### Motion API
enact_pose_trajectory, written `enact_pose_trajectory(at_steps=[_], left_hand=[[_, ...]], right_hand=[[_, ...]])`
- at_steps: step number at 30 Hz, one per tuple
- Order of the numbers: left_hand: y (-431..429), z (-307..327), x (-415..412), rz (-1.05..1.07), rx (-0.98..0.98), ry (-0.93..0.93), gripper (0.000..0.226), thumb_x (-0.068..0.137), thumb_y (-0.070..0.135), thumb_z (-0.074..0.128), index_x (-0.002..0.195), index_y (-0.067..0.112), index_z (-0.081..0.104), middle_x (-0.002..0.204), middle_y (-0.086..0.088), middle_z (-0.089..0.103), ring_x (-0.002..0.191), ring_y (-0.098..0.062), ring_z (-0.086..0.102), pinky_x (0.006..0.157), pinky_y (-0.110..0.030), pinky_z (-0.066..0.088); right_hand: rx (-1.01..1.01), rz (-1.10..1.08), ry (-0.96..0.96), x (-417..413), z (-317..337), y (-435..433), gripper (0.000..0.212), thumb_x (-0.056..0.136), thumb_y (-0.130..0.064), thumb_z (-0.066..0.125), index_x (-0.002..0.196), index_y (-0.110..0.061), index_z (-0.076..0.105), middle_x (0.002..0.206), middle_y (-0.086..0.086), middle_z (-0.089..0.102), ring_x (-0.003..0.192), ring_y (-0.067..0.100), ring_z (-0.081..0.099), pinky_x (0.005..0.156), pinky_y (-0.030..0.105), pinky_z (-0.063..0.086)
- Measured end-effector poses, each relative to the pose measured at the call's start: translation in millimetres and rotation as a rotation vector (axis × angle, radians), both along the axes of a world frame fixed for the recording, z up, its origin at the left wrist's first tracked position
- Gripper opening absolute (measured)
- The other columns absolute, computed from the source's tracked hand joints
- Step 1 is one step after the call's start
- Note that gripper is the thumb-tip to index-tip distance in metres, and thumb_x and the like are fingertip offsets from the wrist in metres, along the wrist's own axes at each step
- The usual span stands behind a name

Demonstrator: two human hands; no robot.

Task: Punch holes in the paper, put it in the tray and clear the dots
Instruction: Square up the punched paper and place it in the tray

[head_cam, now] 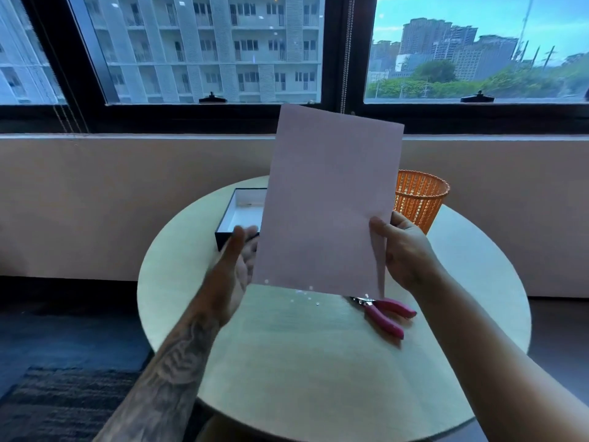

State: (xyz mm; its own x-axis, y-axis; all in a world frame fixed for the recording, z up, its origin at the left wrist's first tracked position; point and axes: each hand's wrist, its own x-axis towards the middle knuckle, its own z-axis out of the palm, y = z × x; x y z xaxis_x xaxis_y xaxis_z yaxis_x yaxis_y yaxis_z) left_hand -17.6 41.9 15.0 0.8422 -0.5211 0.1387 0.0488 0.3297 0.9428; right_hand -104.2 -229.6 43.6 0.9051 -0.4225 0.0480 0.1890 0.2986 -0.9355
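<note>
A round table [287, 362] is bearing the tray [237, 215], bin [417, 199], punch [384, 312] and white dots [307, 296]. The paper [328, 202] is standing upright above it, the right hand [403, 250] pinching its lower right edge; the left hand [237, 263] is lying flat, fingers loose, beside its left edge

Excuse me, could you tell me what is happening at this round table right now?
A person holds a pale pink sheet of paper upright above the round light wooden table, the right hand pinching its right edge; the left hand is open by the left edge. The pink-handled hole punch lies on the table beside small white paper dots. The dark box tray with a white inside and the orange mesh basket stand behind.
</note>
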Motion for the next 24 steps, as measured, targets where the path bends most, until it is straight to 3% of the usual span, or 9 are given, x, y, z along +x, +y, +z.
enact_pose_trajectory(at_steps=[2, 5, 9, 13, 16, 19, 22, 24], left_hand=[[-6.3, 20.8, 21.9, 0.065, 0.034, -0.023, 0.046, 0.095, 0.045, 0.058, 0.130, 0.016, 0.056, 0.131, -0.010, 0.068, 0.116, -0.027, 0.067, 0.089, -0.040, 0.054], [-22.2, 48.0, 50.4, 0.054, 0.069, -0.002, 0.037, 0.095, 0.024, 0.063, 0.128, 0.007, 0.061, 0.114, -0.011, 0.075, 0.101, -0.029, 0.072, 0.084, -0.042, 0.059], [-41.2, 67.1, 77.7, 0.201, 0.081, -0.100, 0.016, 0.089, 0.007, 0.068, 0.103, 0.012, 0.074, 0.101, -0.010, 0.078, 0.091, -0.032, 0.072, 0.088, -0.046, 0.056], [-52.6, 77.4, 83.6, 0.281, 0.037, -0.157, 0.015, 0.087, 0.005, 0.068, 0.094, 0.015, 0.076, 0.096, -0.008, 0.078, 0.090, -0.032, 0.072, 0.086, -0.045, 0.059], [-57.3, 76.0, 87.1, 0.330, 0.034, -0.175, 0.015, 0.083, 0.007, 0.070, 0.088, 0.018, 0.077, 0.089, -0.003, 0.078, 0.081, -0.025, 0.072, 0.077, -0.038, 0.060], [-56.3, 56.9, 82.4, 0.405, 0.145, -0.190, 0.012, 0.089, 0.008, 0.068, 0.095, 0.015, 0.075, 0.087, -0.001, 0.077, 0.074, -0.017, 0.073, 0.067, -0.033, 0.060], [-59.5, 26.2, 72.5, 0.457, 0.170, -0.175, 0.011, 0.091, 0.007, 0.065, 0.095, 0.015, 0.072, 0.078, 0.008, 0.075, 0.066, -0.006, 0.068, 0.057, -0.023, 0.055], [-66.7, 14.2, 69.5, 0.491, 0.175, -0.152, 0.017, 0.091, 0.006, 0.064, 0.086, 0.021, 0.071, 0.068, 0.017, 0.072, 0.061, 0.000, 0.064, 0.054, -0.015, 0.051]], right_hand=[[-0.049, 0.018, -0.014, 5.2, 2.7, 0.8, 0.028, 0.098, -0.015, 0.060, 0.125, -0.011, 0.065, 0.106, 0.006, 0.076, 0.096, 0.027, 0.071, 0.085, 0.045, 0.059], [-0.172, -0.003, -0.020, 16.0, 9.6, 5.6, 0.021, 0.098, -0.014, 0.060, 0.118, -0.016, 0.067, 0.109, 0.005, 0.076, 0.105, 0.029, 0.070, 0.095, 0.047, 0.057], [-0.315, -0.061, -0.081, 35.0, 24.7, 7.1, 0.020, 0.100, -0.007, 0.058, 0.115, -0.014, 0.069, 0.113, 0.011, 0.074, 0.109, 0.031, 0.070, 0.097, 0.048, 0.056], [-0.382, -0.129, -0.114, 53.7, 40.3, 6.0, 0.020, 0.098, -0.001, 0.057, 0.108, -0.014, 0.068, 0.098, 0.004, 0.076, 0.088, 0.020, 0.074, 0.081, 0.038, 0.061], [-0.384, -0.140, -0.115, 65.4, 35.1, 3.6, 0.021, 0.097, 0.000, 0.057, 0.111, -0.011, 0.068, 0.102, 0.010, 0.076, 0.088, 0.022, 0.074, 0.081, 0.038, 0.061], [-0.351, -0.123, -0.069, 62.9, 11.8, 0.1, 0.020, 0.097, -0.004, 0.059, 0.115, -0.009, 0.066, 0.099, 0.006, 0.077, 0.086, 0.022, 0.075, 0.075, 0.037, 0.062], [-0.312, -0.099, 0.002, 60.2, -19.4, -3.7, 0.009, 0.099, -0.012, 0.060, 0.107, -0.010, 0.063, 0.099, 0.007, 0.075, 0.086, 0.025, 0.074, 0.075, 0.044, 0.059], [-0.292, -0.099, -0.002, 61.2, -28.8, -2.8, 0.008, 0.100, -0.013, 0.058, 0.106, -0.014, 0.063, 0.098, 0.006, 0.074, 0.084, 0.018, 0.073, 0.070, 0.034, 0.057]])
